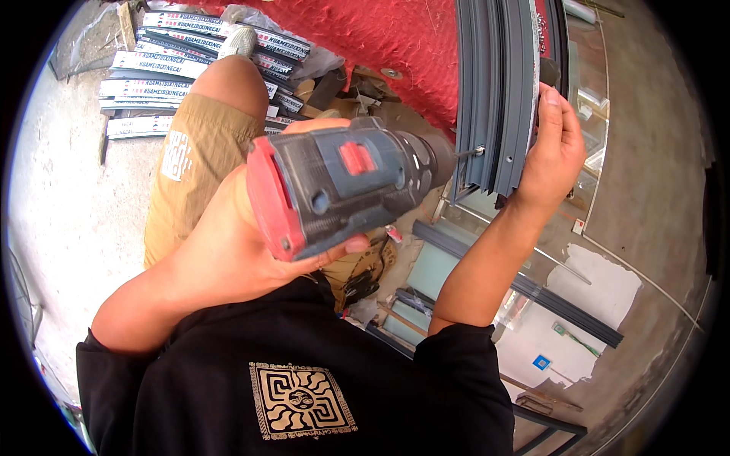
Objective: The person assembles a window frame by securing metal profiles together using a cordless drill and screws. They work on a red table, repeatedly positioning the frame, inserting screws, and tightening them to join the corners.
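Note:
My left hand (236, 216) is wrapped round the grip of a dark blue and black power drill (334, 186) with a red rear end. Its thin bit points right and meets the grey metal profile (494, 99) at a small hole or screw near the profile's near end; which one, I cannot tell. My right hand (551, 148) holds the profile by its right edge, fingers bent against the side and partly hidden behind it. Another small hole shows in the profile, right of the bit.
Red cloth (380, 45) covers the support under the profile. Several wrapped strips (152, 87) lie stacked on the floor at the far left, by my knee. More grey bars (563, 308) and glass panes lie at the lower right. Scraps and debris (327, 91) litter the floor beside the cloth.

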The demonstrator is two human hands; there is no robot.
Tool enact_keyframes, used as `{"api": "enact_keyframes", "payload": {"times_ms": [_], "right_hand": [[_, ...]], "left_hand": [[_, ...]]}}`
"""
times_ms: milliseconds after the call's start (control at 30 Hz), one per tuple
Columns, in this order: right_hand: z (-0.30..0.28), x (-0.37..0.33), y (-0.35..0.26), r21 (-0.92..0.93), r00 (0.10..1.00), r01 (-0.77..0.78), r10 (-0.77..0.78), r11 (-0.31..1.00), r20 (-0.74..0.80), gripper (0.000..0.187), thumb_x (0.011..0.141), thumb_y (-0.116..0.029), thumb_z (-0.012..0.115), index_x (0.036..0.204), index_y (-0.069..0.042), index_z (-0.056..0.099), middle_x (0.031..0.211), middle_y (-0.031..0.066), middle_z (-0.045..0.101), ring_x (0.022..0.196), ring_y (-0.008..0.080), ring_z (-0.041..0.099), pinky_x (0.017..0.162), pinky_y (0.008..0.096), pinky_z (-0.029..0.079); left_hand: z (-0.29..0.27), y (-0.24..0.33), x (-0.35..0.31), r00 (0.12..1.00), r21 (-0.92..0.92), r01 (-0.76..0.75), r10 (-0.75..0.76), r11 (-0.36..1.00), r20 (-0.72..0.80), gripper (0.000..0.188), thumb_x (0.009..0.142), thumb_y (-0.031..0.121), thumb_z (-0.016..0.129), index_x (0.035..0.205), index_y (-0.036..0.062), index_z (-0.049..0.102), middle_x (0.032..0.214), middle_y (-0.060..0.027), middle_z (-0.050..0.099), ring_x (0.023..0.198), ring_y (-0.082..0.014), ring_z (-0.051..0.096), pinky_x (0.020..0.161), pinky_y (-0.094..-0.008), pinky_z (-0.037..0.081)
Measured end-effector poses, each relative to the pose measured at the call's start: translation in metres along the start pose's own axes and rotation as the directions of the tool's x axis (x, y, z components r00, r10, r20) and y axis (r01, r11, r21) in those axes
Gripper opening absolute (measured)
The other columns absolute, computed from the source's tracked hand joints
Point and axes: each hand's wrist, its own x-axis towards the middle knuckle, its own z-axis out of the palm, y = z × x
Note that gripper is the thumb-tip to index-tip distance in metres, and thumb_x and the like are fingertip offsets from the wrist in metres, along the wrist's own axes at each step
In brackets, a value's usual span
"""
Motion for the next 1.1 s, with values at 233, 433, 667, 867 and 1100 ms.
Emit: {"api": "enact_keyframes", "payload": {"times_ms": [233, 433, 667, 867, 1100], "right_hand": [[0.000, -0.001, -0.001, -0.009, 1.000, -0.014, 0.014, 1.000, -0.012, 0.029, 0.108, -0.022, 0.072, 0.114, 0.006, 0.079, 0.101, 0.0034, 0.077, 0.091, 0.0075, 0.066, 0.083, 0.0243, 0.053], [0.002, -0.001, -0.001, 0.032, 1.000, -0.014, 0.015, 0.999, -0.014, 0.028, 0.108, -0.021, 0.072, 0.114, 0.006, 0.078, 0.101, 0.0034, 0.077, 0.090, 0.0072, 0.066, 0.082, 0.0240, 0.053], [0.002, -0.001, 0.000, 0.041, 1.000, -0.025, 0.026, 0.999, -0.012, 0.028, 0.108, -0.021, 0.072, 0.113, 0.006, 0.078, 0.100, 0.0027, 0.076, 0.090, 0.0068, 0.064, 0.081, 0.0240, 0.053], [-0.002, 0.001, 0.003, 0.009, 1.000, 0.028, -0.028, 1.000, -0.007, 0.026, 0.107, -0.019, 0.072, 0.112, 0.006, 0.078, 0.096, 0.0012, 0.075, 0.088, 0.0067, 0.064, 0.079, 0.0250, 0.052], [0.002, 0.002, 0.007, -0.052, 0.996, 0.085, -0.086, 0.995, -0.028, 0.034, 0.100, -0.032, 0.079, 0.107, 0.001, 0.081, 0.086, 0.0047, 0.077, 0.082, 0.0116, 0.068, 0.079, 0.0302, 0.055]], "left_hand": [[-0.001, -0.002, 0.002, 0.991, 0.099, -0.102, 0.092, 0.990, 0.102, 0.060, 0.083, 0.014, 0.096, 0.135, 0.0022, 0.068, 0.134, -0.0138, 0.069, 0.122, -0.0235, 0.066, 0.109, -0.0409, 0.051], [0.008, 0.012, -0.011, 0.915, -0.301, 0.404, -0.379, 0.864, 0.140, 0.046, 0.094, 0.017, 0.088, 0.133, -0.0005, 0.069, 0.122, -0.0099, 0.076, 0.117, -0.0221, 0.070, 0.100, -0.0369, 0.056], [0.016, 0.015, -0.014, 0.913, -0.360, 0.402, -0.397, 0.842, 0.091, 0.046, 0.099, 0.019, 0.083, 0.136, -0.0016, 0.065, 0.122, -0.0082, 0.075, 0.107, -0.0184, 0.070, 0.095, -0.0342, 0.056], [0.033, 0.055, -0.020, 0.822, -0.647, 0.511, -0.541, 0.566, 0.176, 0.047, 0.111, 0.035, 0.064, 0.142, 0.0010, 0.055, 0.118, -0.0145, 0.072, 0.084, -0.0169, 0.072, 0.073, -0.0316, 0.060], [0.039, 0.076, -0.016, 0.735, -0.609, 0.596, -0.660, 0.523, 0.153, 0.047, 0.111, 0.036, 0.059, 0.136, -0.0037, 0.059, 0.115, -0.0131, 0.073, 0.080, -0.0163, 0.071, 0.071, -0.0307, 0.060]]}}
